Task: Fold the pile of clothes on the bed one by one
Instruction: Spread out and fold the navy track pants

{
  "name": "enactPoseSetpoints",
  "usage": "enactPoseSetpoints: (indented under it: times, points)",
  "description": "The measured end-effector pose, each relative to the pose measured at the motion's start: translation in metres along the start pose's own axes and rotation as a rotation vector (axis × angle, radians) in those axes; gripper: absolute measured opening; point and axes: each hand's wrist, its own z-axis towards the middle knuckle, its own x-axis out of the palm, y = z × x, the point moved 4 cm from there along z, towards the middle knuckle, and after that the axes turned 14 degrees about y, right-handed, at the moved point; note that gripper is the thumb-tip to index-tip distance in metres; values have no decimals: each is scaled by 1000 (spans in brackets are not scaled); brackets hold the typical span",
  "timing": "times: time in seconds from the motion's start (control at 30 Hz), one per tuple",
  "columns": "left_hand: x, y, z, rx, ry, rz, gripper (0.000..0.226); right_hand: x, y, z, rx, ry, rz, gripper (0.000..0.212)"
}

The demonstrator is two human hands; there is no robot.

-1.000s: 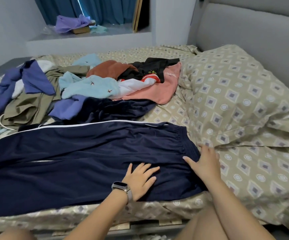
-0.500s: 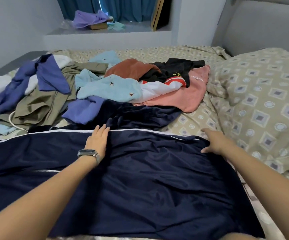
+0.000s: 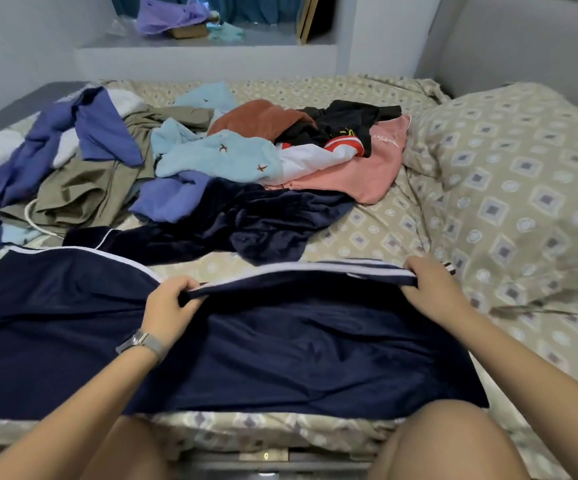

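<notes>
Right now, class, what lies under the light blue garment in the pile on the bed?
The light blue garment lies on top of the pile. From under its edges show a purple garment, a white garment and olive cloth. Whatever lies beneath its middle is covered.

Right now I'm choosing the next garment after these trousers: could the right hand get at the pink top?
Probably yes, once freed. The right hand grips the navy trousers; the pink top lies beyond on bare sheet, its near edge uncovered.
</notes>
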Motion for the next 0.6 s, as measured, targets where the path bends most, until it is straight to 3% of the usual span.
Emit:
enactPoseSetpoints:
  times: [0.13,0.3,0.37,0.5,0.6]
  points:
    - [-4,-5,-58,0,-22,-3,42,8,1,-65,-54,40,-45,43]
    - [4,-7,-97,69,67,135,57,38,-6,-129,4,173,-133,25]
    - [10,0,-108,48,124,223,52,50,-7,-146,49,262,-193,18]
    - [30,13,-134,-71,270,458,20,63,-7,-169,197,458,-311,23]
    - [34,11,-144,-201,341,509,20,66,-1,-176,282,546,-317,31]
